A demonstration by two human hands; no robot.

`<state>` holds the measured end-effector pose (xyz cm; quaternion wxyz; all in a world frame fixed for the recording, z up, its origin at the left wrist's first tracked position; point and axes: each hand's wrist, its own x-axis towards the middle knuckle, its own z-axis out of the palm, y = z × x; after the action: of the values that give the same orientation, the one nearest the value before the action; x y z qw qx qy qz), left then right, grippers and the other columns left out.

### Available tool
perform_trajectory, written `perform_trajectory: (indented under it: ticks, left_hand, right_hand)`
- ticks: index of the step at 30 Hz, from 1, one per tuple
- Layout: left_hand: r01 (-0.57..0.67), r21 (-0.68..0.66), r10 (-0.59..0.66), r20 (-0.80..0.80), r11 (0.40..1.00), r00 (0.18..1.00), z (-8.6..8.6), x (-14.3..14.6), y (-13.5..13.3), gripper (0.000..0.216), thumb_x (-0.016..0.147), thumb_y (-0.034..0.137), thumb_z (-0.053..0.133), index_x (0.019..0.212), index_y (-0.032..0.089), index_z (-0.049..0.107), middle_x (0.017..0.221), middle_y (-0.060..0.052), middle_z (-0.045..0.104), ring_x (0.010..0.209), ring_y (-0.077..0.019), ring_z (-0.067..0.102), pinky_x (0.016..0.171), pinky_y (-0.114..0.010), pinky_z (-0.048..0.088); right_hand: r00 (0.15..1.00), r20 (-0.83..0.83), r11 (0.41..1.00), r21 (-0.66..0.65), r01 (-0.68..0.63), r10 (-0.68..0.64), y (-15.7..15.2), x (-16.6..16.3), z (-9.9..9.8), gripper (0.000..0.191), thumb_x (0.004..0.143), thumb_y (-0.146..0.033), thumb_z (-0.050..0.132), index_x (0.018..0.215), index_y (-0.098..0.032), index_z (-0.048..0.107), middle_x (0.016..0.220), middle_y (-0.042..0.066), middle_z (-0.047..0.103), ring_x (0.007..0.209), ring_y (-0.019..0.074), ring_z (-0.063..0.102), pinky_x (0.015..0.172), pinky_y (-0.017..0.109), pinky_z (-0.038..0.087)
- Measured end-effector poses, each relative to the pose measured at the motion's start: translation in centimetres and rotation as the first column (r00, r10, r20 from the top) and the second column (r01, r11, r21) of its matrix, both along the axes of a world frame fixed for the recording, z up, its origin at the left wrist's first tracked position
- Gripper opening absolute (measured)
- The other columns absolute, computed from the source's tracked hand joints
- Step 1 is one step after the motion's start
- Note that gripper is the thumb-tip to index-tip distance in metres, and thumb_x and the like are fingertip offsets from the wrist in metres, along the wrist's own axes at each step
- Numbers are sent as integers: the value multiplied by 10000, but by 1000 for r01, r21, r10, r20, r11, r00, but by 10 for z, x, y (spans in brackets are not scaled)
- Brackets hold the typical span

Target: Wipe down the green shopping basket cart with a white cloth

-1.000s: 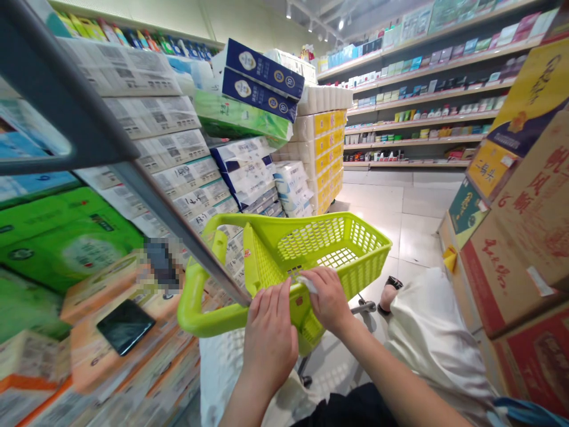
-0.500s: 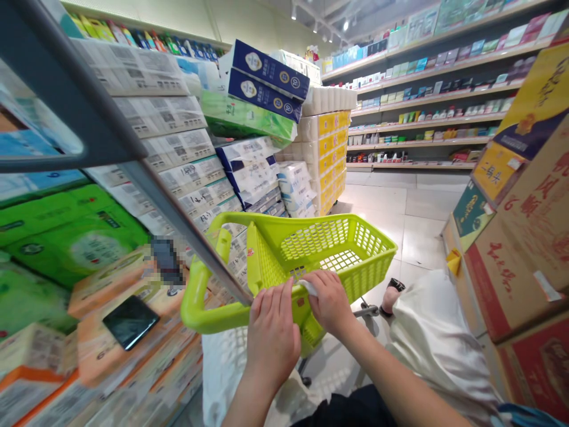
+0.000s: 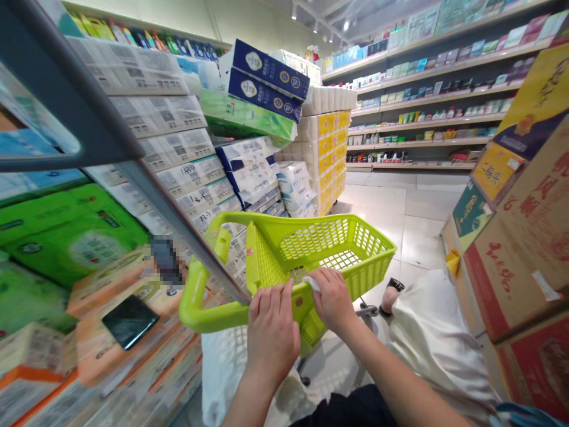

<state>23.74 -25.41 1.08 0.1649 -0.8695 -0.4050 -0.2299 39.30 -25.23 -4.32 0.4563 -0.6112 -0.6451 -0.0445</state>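
In front of me stands a lime-green plastic shopping cart [image 3: 376, 249] with a lattice basket and a looped handle. My left hand [image 3: 272, 326] is closed over the cart's near rim, its fingers hooked over the top and the thumb side facing right. A little to the right, my right hand [image 3: 332, 296] presses a small white cloth [image 3: 312, 283] onto the same rim. Most of the cloth is hidden under the fingers; whether it is fabric or tissue I cannot tell. A grey metal pole [image 3: 191, 231] slants down in front of the cart handle, close to my left hand.
A dark phone [image 3: 130, 321] lies on orange tissue packs [image 3: 95, 350] at the left. Stacked paper packs [image 3: 186, 148] rise behind the cart. Cardboard cartons [image 3: 511, 255] line the right side, and stocked shelves [image 3: 427, 98] stand at the back. White trousers [image 3: 435, 344] show beside the cart.
My right hand has slid slightly to the right along the rim with the white cloth. My left hand stays on the rim, and the cart has barely moved.
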Motion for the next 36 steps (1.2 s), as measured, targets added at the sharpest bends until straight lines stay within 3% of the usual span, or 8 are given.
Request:
perform_trajectory:
  ticks: [5,8,15,21,24,30,33,36]
  left_hand:
    - [-22,36,23,-10,999,1000,-1,1,1,561,693,124,541,1254,131,557,1102,-105,629,1100,-277,509,1060,-435,286]
    - [-17,45,17,-6,999,1000,-1,0,2,556,697,114,532,1252,137,560,1094,-94,634,1089,-268,514,1066,-423,280]
    - [-20,38,19,14,999,1000,0,0,5,543,679,104,536,1217,160,585,1071,-85,636,1080,-265,517,1070,-418,272]
    - [-7,32,6,29,999,1000,-1,-1,6,521,674,98,535,1186,168,599,1071,-75,646,1069,-257,523,1062,-408,277]
    - [13,35,-14,36,999,999,-2,-5,10,515,679,91,527,1183,173,598,1073,-69,648,1062,-251,530,1061,-404,280]
    - [-16,23,15,64,1000,998,3,-10,21,453,688,72,507,1112,175,630,1020,-70,655,1038,-255,539,1050,-422,305]
    - [-81,20,80,64,996,995,7,-6,22,376,713,93,508,1054,164,649,998,-85,655,1023,-274,541,1034,-454,330]
    - [-131,13,131,59,991,990,6,2,22,371,746,131,515,1098,142,634,1103,-122,635,1114,-303,516,1061,-492,313]
  right_hand:
    - [999,-15,999,7,-44,44,0,-25,9,270,775,-88,447,977,-195,592,959,54,616,937,204,507,869,328,341]
    - [997,8,997,10,-74,74,1,-21,7,256,784,-108,465,988,-199,589,962,49,620,934,200,516,863,319,345]
    - [994,7,994,-34,106,-106,0,11,-6,253,790,-95,457,968,-194,606,923,59,617,907,208,503,868,327,337]
    - [999,8,999,-18,-35,35,1,-23,6,263,786,-115,481,1003,-205,600,976,51,615,941,205,506,867,329,341]
    - [998,21,998,-26,-56,57,2,-15,2,255,806,-128,478,1017,-204,599,974,52,623,940,200,516,874,321,340]
    - [991,43,990,-55,129,-127,1,20,-10,252,801,-94,472,978,-199,617,932,57,620,920,204,504,871,317,338]
    - [987,51,986,-52,158,-155,3,10,-9,278,782,-76,477,985,-197,623,926,57,616,908,206,495,860,327,340]
    - [994,55,995,-27,100,-98,7,-7,-6,310,785,-72,468,1025,-201,616,947,51,620,930,202,495,880,331,338]
